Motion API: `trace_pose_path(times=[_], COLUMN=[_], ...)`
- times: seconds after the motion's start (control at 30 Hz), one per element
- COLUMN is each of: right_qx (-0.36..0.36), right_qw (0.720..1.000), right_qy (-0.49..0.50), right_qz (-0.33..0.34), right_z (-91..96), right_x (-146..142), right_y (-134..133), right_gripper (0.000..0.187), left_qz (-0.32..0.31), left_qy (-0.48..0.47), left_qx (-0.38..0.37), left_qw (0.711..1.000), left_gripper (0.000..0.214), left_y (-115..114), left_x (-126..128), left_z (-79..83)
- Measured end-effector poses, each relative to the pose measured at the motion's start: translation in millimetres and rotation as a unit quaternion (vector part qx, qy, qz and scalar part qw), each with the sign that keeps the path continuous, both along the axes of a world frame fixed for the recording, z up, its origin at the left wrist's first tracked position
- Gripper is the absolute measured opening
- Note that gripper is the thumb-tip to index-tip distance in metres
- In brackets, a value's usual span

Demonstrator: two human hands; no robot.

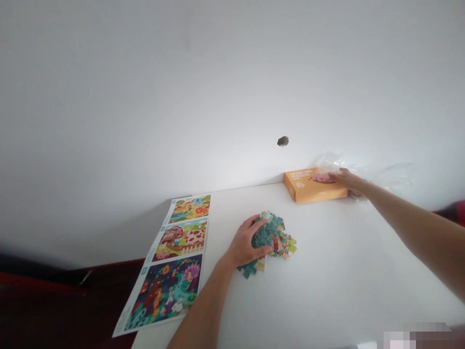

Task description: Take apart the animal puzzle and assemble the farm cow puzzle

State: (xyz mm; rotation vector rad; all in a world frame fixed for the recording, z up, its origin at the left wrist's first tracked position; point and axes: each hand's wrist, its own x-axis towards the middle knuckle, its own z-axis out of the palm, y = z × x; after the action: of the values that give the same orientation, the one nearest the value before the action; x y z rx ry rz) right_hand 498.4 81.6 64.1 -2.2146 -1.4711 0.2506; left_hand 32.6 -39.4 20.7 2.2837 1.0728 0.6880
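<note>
Left forearm (205,308) foremost, the left hand (244,245) rests half-open fingers (259,225) on puzzle pieces (273,235) heaped rightward, while the right hand (344,178), grip unclear, touches plastic (329,161) by an orange box (305,188)

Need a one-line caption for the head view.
Left hand on a pile of puzzle pieces, right hand at clear plastic by an orange box.

Both bare arms (417,228) extend forward, the left hand (247,245) spread and curved, the right hand (344,178) farther out.
</note>
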Motion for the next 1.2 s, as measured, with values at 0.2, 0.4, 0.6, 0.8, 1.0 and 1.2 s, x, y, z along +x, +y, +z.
trace_pose_path(times=[0.2,0.4,0.6,0.8,1.0,1.2], right_qx=[0.191,0.246,0.084,0.108,0.144,0.157], right_qw=[0.965,0.861,0.861,0.873,0.873,0.887], right_qy=[-0.18,-0.083,-0.027,0.044,0.1,0.114], right_qz=[0.027,0.438,0.501,0.474,0.456,0.418], right_z=[10.9,-16.4,-46.9,-46.1,-48.4,-48.5], right_x=[-49.6,-174.9,-236.9,-224.3,-213.5,-211.9], right_y=[-38.7,-121.8,-137.1,-128.8,-121.7,-121.3], right_gripper=[0.073,0.052,0.088,0.063,0.04,0.036], left_qz=[-0.005,0.007,0.04,0.1,0.158,0.129], left_qy=[0.004,0.019,0.044,-0.033,-0.088,-0.059], left_qx=[0.002,0.017,0.056,0.04,0.051,0.065], left_qw=[1.0,1.0,0.997,0.994,0.982,0.988], left_gripper=[0.079,0.077,0.066,0.045,0.031,0.037], left_y=[-0.2,-2.3,-4.1,2.8,10.8,4.4], left_x=[-0.3,0.2,-2.0,-1.5,-4.3,-4.7], left_z=[1.2,1.4,-0.8,-6.6,-11.2,-4.6])
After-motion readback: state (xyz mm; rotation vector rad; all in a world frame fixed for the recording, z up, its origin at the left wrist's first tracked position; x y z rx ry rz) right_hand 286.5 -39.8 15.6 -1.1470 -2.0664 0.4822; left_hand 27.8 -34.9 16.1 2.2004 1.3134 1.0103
